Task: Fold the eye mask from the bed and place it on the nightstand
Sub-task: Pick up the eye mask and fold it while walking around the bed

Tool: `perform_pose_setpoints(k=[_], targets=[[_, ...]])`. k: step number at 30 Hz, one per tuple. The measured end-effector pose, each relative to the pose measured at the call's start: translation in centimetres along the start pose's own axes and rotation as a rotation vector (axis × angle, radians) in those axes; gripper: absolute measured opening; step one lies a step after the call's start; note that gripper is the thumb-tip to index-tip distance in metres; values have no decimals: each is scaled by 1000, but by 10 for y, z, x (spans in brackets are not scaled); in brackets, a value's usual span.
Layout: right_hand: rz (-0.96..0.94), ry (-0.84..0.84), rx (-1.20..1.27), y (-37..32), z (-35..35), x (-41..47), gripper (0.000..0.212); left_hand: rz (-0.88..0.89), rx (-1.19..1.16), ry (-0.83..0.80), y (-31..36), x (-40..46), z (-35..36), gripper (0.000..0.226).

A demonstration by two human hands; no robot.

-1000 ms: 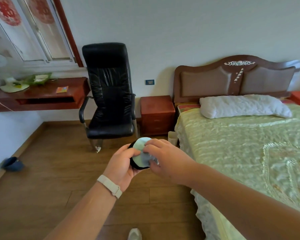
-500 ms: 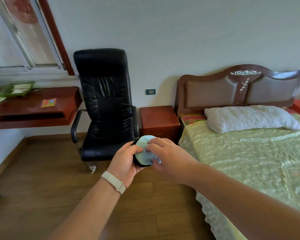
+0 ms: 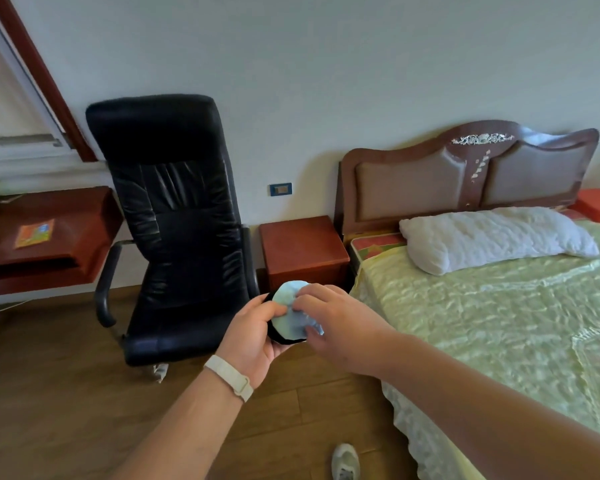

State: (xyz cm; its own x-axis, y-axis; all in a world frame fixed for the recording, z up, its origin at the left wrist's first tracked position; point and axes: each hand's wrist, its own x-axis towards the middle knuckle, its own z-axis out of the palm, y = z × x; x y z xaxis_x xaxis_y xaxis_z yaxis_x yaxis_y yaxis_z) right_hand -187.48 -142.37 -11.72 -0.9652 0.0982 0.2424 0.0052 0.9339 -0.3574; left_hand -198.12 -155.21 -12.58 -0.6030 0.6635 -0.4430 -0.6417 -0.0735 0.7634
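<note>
Eye mask (image 3: 293, 315) folded, pinched closed between left hand (image 3: 253, 336) and right hand (image 3: 340, 325); drop on nightstand (image 3: 302, 245) behind them pending.

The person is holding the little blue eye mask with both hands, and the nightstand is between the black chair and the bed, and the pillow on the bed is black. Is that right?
Not quite. The head view shows the pillow is white, not black. The rest holds: left hand and right hand both hold the eye mask, and the nightstand stands between the black chair and bed.
</note>
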Motion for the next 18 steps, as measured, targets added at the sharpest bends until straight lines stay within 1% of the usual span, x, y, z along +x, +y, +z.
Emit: perform_pose_setpoints(k=[4,8,12,18], targets=[[-5,47,18,56,-10,37,36,19,18,9,19,61,29,30],[-3,78,21,120,-34,72,36,22,76,10,42,121,75,30],[5,87,20,180,-55,106,36,64,105,8,61,174,114,31],[16,86,66,232,-61,146,38,38,101,26,82,229,140,28]])
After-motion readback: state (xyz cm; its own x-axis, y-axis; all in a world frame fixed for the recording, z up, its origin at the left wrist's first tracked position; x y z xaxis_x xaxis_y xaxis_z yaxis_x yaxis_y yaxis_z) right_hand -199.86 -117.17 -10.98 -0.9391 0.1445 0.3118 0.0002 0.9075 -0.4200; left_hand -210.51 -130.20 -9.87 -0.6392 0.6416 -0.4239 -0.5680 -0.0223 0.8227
